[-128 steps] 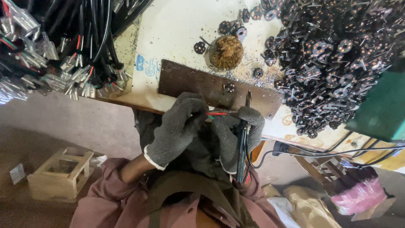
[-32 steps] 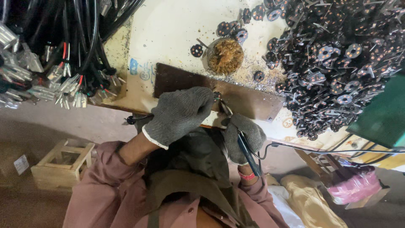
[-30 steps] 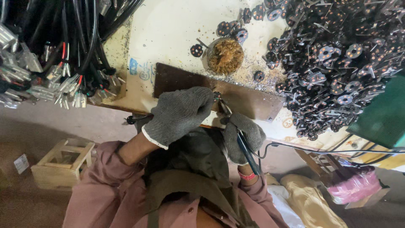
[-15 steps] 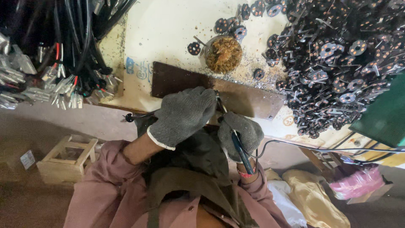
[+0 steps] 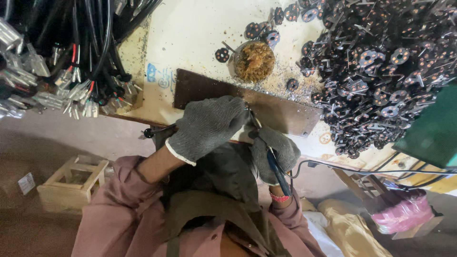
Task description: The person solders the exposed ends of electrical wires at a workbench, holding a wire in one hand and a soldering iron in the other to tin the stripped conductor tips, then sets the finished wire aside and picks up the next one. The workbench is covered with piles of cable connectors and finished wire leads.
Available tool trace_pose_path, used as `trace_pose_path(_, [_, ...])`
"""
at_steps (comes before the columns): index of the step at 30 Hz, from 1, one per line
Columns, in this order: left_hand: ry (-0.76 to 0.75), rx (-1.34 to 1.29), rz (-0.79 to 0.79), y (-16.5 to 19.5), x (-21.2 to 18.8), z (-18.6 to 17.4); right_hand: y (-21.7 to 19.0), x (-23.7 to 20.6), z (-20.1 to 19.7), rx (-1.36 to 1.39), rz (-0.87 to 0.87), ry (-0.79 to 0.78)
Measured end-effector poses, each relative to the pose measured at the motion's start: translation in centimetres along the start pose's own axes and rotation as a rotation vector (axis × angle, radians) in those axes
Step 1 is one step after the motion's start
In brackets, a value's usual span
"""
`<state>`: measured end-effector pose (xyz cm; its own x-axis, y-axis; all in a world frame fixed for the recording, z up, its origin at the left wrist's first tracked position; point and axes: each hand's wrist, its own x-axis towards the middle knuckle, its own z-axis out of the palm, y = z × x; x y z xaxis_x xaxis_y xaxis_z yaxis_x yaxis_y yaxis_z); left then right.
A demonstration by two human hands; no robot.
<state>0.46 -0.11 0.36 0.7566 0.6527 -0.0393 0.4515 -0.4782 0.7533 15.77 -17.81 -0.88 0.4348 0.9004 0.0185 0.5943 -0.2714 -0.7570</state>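
While gloved left hand [image 5: 209, 126] grips cable [image 5: 159, 130] over brown plate [image 5: 285, 112], right hand [image 5: 276, 150] fingers clamp soldering iron [image 5: 277, 172] at table [image 5: 190, 38] edge.

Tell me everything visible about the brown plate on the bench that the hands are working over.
The brown plate is a flat, dull, rusty-looking rectangular slab, lying slightly askew on the pale bench near its front edge. Grit is scattered along its far edge. The gloved left hand covers its near left part; the gloved right hand sits just off its near edge.

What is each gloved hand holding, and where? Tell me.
Right hand grips a blue-handled soldering iron by its handle. Left hand covers its item; cannot tell.
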Motion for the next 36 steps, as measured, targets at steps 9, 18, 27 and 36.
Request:
trace_pose_path(9, [0.006,-0.04,0.006,0.2,0.2,-0.4,-1.1,1.3,0.0,0.094,-0.089,0.04])
trace_pose_path(18, [-0.011,-0.065,-0.02,0.5,0.6,-0.8,-1.8,2.0,0.0,0.26,0.02,-0.069])
trace_pose_path(27, [0.015,-0.04,0.002,0.2,0.2,-0.4,-1.3,1.8,-0.5,0.093,-0.044,-0.072])
trace_pose_path(36, [-0.058,-0.083,-0.029,0.2,0.2,-0.5,-0.7,1.1,-0.5,0.101,-0.05,-0.043])
